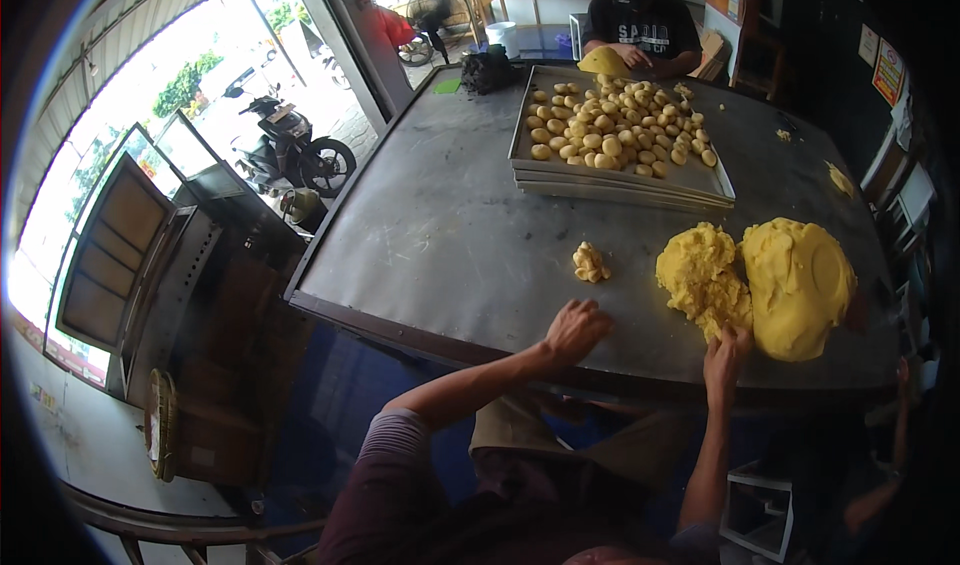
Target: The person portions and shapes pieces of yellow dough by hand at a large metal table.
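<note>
Grey table point(430, 235); stacked trays point(622, 194) w/ dough balls point(612, 143) across far side. Smooth dough point(797, 290) at R, crumbly dough point(698, 268) just L of it. R hand point(728, 348): fingers bent on its near edge, grip unclear; L hand point(578, 332): fingers curled, can't tell hold, nr. small clump point(590, 262).

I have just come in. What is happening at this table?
The person's right hand touches the near end of a rough yellow dough mound, beside a smoother mound. The left hand is near a small dough lump. Beyond, many pale balls lie on a tray stack, with another person behind it.
</note>
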`<move>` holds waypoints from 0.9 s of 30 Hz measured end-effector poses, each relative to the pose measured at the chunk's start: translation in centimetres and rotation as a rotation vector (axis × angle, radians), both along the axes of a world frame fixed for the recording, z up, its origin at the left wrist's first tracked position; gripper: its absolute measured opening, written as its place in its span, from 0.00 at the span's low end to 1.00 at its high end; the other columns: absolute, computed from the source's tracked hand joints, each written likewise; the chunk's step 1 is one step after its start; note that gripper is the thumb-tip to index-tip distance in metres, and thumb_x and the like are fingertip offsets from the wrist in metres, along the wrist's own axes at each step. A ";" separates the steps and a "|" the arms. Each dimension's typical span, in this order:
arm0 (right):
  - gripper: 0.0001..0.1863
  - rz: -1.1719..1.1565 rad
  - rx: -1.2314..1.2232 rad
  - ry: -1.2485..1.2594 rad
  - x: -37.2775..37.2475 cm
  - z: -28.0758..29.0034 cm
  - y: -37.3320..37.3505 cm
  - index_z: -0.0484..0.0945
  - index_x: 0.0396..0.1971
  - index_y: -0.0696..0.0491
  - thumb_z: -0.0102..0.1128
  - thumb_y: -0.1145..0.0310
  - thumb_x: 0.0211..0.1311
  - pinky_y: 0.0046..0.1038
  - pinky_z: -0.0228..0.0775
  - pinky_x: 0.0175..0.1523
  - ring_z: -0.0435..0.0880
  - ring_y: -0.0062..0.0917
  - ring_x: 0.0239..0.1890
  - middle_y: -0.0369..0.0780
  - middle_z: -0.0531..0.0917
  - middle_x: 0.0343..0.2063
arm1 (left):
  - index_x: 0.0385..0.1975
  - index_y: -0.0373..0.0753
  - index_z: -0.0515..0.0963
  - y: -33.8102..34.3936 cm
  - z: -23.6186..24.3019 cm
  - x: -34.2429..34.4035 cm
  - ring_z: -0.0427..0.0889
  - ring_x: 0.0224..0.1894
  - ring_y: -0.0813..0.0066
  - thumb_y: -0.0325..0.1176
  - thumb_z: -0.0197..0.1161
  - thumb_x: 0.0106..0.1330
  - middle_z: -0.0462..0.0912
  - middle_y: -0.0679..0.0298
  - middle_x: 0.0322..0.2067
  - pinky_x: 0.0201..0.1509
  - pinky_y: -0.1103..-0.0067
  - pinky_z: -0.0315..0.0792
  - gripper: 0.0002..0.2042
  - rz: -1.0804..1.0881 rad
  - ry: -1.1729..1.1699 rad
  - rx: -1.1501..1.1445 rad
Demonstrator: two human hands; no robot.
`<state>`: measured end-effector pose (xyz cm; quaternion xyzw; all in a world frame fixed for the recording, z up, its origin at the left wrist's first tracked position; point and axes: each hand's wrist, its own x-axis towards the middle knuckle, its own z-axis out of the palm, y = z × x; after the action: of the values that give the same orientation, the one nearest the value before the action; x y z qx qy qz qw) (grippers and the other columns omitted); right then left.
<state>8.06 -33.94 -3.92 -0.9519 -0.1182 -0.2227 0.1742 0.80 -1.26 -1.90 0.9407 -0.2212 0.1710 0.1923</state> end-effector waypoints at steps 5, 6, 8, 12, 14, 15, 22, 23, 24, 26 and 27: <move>0.24 -0.027 0.053 0.062 -3.8 3.0 1.4 0.71 0.58 0.63 0.61 0.78 0.60 0.42 0.68 0.60 0.74 0.51 0.57 0.56 0.75 0.53 | 0.36 0.37 0.82 -3.8 6.2 1.3 0.71 0.57 0.62 0.45 0.60 0.65 0.81 0.59 0.42 0.59 0.66 0.67 0.16 0.129 0.204 0.180; 0.23 -0.001 0.137 0.146 -3.4 3.5 0.7 0.73 0.56 0.64 0.61 0.79 0.60 0.40 0.69 0.59 0.75 0.49 0.55 0.55 0.76 0.52 | 0.37 0.36 0.81 -4.4 7.0 2.7 0.70 0.59 0.61 0.46 0.60 0.65 0.80 0.58 0.43 0.62 0.64 0.65 0.17 0.144 0.237 0.135; 0.19 0.040 0.291 0.255 -2.4 4.0 1.0 0.76 0.52 0.65 0.60 0.79 0.60 0.37 0.72 0.56 0.78 0.46 0.52 0.53 0.78 0.50 | 0.39 0.34 0.79 -3.6 2.9 4.5 0.68 0.60 0.59 0.48 0.59 0.65 0.77 0.54 0.46 0.67 0.59 0.60 0.20 0.179 -0.144 0.169; 0.16 -0.024 0.323 0.275 -1.6 3.8 0.2 0.80 0.48 0.65 0.61 0.80 0.58 0.37 0.73 0.52 0.80 0.44 0.48 0.52 0.81 0.45 | 0.44 0.32 0.74 -4.2 0.5 6.9 0.65 0.63 0.55 0.50 0.59 0.62 0.72 0.50 0.49 0.73 0.49 0.48 0.24 0.066 -0.260 0.171; 0.16 -0.019 0.185 0.259 -1.8 4.0 0.4 0.80 0.46 0.64 0.62 0.80 0.57 0.37 0.73 0.51 0.80 0.44 0.46 0.52 0.81 0.42 | 0.45 0.32 0.73 -4.3 0.0 7.7 0.63 0.64 0.54 0.50 0.58 0.61 0.71 0.50 0.51 0.72 0.47 0.46 0.25 0.165 -0.214 0.111; 0.15 -0.013 0.096 0.252 -2.0 4.5 0.5 0.81 0.46 0.64 0.62 0.80 0.56 0.37 0.72 0.51 0.79 0.44 0.46 0.52 0.80 0.41 | 0.45 0.32 0.73 -4.2 -0.3 7.7 0.63 0.65 0.53 0.50 0.58 0.60 0.70 0.50 0.51 0.72 0.46 0.45 0.26 0.218 -0.192 0.082; 0.23 0.159 -0.005 0.144 0.2 3.2 -4.0 0.74 0.56 0.61 0.61 0.79 0.58 0.40 0.70 0.54 0.73 0.47 0.54 0.55 0.74 0.50 | 0.49 0.31 0.71 -3.8 -0.6 6.5 0.62 0.64 0.54 0.48 0.58 0.60 0.68 0.50 0.52 0.70 0.45 0.44 0.26 0.225 -0.217 0.147; 0.24 0.112 -0.021 0.167 0.1 2.7 -3.8 0.73 0.57 0.61 0.60 0.79 0.59 0.41 0.70 0.55 0.73 0.48 0.55 0.55 0.73 0.51 | 0.49 0.31 0.71 -4.0 -0.3 6.5 0.62 0.64 0.55 0.48 0.59 0.60 0.68 0.51 0.52 0.69 0.45 0.45 0.26 0.237 -0.229 0.123; 0.25 0.063 -0.037 0.190 0.3 2.2 -3.2 0.71 0.59 0.60 0.60 0.79 0.60 0.42 0.70 0.56 0.72 0.48 0.57 0.55 0.72 0.53 | 0.50 0.31 0.71 -4.2 -0.1 6.2 0.63 0.63 0.56 0.48 0.59 0.60 0.68 0.51 0.52 0.68 0.46 0.46 0.27 0.249 -0.242 0.099; 0.24 0.012 -0.056 0.185 -1.1 2.1 -2.3 0.71 0.59 0.60 0.59 0.79 0.61 0.42 0.69 0.58 0.71 0.50 0.58 0.55 0.72 0.54 | 0.50 0.32 0.71 -4.7 -0.1 4.1 0.64 0.61 0.57 0.48 0.61 0.59 0.68 0.53 0.51 0.66 0.48 0.50 0.27 0.357 -0.102 0.027; 0.22 0.011 -0.059 0.156 -2.5 2.3 -1.5 0.72 0.57 0.60 0.58 0.79 0.62 0.42 0.69 0.58 0.72 0.50 0.59 0.55 0.73 0.53 | 0.50 0.32 0.71 -4.9 -0.1 2.8 0.65 0.60 0.58 0.48 0.61 0.59 0.68 0.54 0.51 0.64 0.50 0.52 0.27 0.410 -0.035 -0.006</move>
<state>5.57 -35.48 -1.57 -0.9705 -0.1160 -0.1432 0.1557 3.62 -6.13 -1.97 0.9623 -0.0278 0.2235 0.1523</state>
